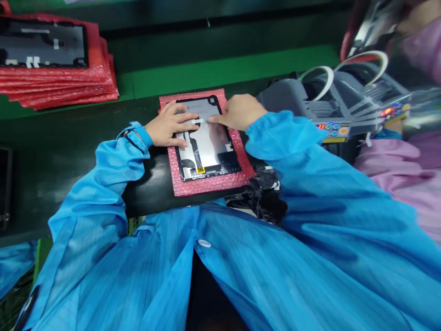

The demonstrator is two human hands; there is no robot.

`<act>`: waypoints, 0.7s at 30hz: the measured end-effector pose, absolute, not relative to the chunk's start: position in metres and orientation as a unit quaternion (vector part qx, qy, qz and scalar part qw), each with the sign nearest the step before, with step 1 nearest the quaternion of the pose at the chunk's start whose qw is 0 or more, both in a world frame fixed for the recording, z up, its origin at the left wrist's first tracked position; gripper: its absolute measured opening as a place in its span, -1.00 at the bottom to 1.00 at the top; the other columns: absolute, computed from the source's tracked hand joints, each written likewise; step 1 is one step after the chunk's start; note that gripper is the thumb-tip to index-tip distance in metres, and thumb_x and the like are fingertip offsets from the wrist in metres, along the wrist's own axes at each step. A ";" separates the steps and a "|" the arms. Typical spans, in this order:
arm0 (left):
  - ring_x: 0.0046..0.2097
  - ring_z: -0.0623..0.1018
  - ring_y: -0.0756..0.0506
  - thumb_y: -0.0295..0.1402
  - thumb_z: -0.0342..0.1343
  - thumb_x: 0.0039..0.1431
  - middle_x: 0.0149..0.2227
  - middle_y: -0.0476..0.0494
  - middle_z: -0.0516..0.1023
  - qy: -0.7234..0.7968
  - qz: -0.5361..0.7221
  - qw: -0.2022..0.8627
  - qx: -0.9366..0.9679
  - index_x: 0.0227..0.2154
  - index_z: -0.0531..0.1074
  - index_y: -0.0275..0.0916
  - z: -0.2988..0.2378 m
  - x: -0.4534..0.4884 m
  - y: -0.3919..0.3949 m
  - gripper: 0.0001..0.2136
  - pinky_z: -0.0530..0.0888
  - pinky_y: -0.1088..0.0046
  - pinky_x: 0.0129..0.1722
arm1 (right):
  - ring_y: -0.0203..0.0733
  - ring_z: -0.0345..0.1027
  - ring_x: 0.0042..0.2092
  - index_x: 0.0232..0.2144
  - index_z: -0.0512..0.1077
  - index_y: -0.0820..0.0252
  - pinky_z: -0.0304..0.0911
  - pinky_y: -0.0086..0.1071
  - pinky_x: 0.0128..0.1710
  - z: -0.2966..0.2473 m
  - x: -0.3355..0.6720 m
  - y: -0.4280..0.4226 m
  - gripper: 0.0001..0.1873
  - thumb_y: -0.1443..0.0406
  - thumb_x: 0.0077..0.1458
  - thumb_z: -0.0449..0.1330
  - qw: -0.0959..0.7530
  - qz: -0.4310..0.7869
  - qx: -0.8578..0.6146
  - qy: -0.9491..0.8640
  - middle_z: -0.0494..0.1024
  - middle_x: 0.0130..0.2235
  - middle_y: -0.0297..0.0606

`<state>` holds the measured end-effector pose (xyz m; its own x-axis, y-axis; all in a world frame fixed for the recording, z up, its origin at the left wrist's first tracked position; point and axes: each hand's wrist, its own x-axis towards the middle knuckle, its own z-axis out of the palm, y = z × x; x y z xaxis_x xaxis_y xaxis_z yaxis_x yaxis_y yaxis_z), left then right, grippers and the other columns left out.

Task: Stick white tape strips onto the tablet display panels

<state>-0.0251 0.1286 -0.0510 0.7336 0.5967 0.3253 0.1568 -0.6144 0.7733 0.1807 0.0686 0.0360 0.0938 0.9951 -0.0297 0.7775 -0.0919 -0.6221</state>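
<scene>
A tablet screen assembly (210, 147) lies back side up on red bubble wrap (203, 187) in front of me. A white tape strip (198, 121) crosses its upper middle, and a dark flex cable (196, 149) runs down to a yellow-edged piece near the lower edge. My left hand (171, 125) rests with spread fingers over the left side of the panel, fingertips by the tape. My right hand (243, 111) is curled at the right edge, its thumb or a finger reaching to the panel beside the tape's right end. Anything pinched in it is hidden.
At the back left, a similar panel (44, 43) tops a stack of red bubble-wrap sleeves (69, 89). Two grey tape dispensers (310, 105) with lit displays stand to the right. Crumpled black plastic (262, 193) lies at the near edge. A co-worker's pink sleeve (396, 165) is at right.
</scene>
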 end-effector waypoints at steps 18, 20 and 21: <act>0.29 0.12 -0.42 0.13 0.14 0.07 0.16 0.07 0.47 0.240 0.282 0.183 0.911 0.10 0.44 0.00 -0.008 0.008 0.095 -0.43 -0.12 -0.14 0.34 | -0.52 0.19 -0.61 -0.55 0.29 0.21 0.06 -0.65 -0.67 -0.040 0.324 -0.047 -0.70 0.26 0.10 0.29 0.710 0.239 -0.636 -0.187 0.36 -0.61 -0.49; 0.30 0.10 -0.40 0.11 0.08 0.11 0.19 0.16 0.44 0.254 0.259 0.168 0.917 0.16 0.38 0.04 -0.007 0.006 0.088 -0.43 -0.12 -0.16 0.34 | -0.52 0.16 -0.62 -0.57 0.27 0.21 0.04 -0.64 -0.66 -0.045 0.327 -0.047 -0.71 0.31 0.08 0.28 0.735 0.186 -0.621 -0.198 0.31 -0.64 -0.52; 0.29 0.08 -0.40 0.10 0.05 0.13 0.18 0.19 0.44 0.258 0.251 0.163 0.918 0.18 0.36 0.06 -0.008 0.004 0.086 -0.43 -0.12 -0.17 0.34 | -0.52 0.16 -0.61 -0.57 0.27 0.21 0.04 -0.63 -0.66 -0.048 0.330 -0.049 -0.72 0.32 0.08 0.28 0.745 0.160 -0.613 -0.209 0.31 -0.63 -0.52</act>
